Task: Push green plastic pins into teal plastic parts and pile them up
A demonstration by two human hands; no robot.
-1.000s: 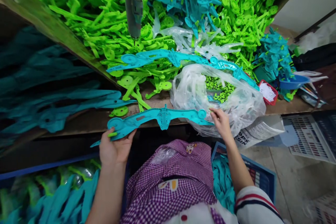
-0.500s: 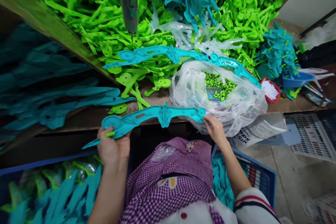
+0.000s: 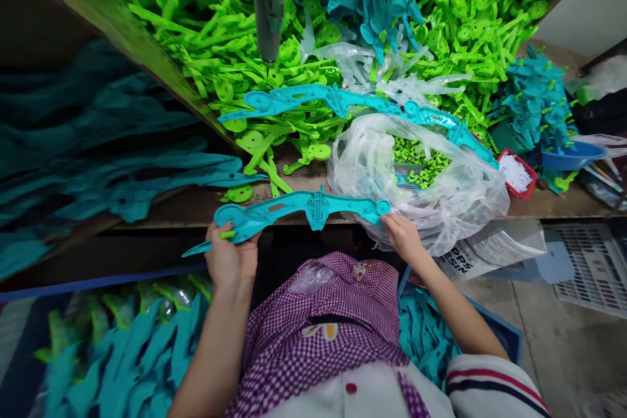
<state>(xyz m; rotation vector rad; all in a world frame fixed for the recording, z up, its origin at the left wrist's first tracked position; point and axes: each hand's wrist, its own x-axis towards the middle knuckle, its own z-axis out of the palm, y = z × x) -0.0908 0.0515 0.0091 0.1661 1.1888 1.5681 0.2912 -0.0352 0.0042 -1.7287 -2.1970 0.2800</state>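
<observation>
A long turquoise plastic bow-shaped part (image 3: 294, 204) spans both hands just in front of the bench edge, its ribbed inner side facing up. My left hand (image 3: 232, 261) is closed around its wide left end, under the round disc. By the left thumb, a small light-green piece (image 3: 227, 234) sticks out across the part. My right hand (image 3: 404, 238) pinches the narrow right end beside the small round boss. Behind it, a second turquoise bow-shaped part (image 3: 337, 101) lies over green pieces and a clear plastic bag (image 3: 470, 196), which holds small green pegs (image 3: 424, 176).
A power screwdriver (image 3: 268, 6) hangs point-down above heaped green parts (image 3: 196, 32). Turquoise parts (image 3: 122, 170) are stacked at left. A red tray (image 3: 516, 173) of white pieces and a blue bowl (image 3: 571, 153) stand at right. Crates of turquoise parts flank my lap.
The view has swung slightly left, so the scene sits further right. My right fingers have moved in closer over the part's right end; the left hand keeps its hold.
</observation>
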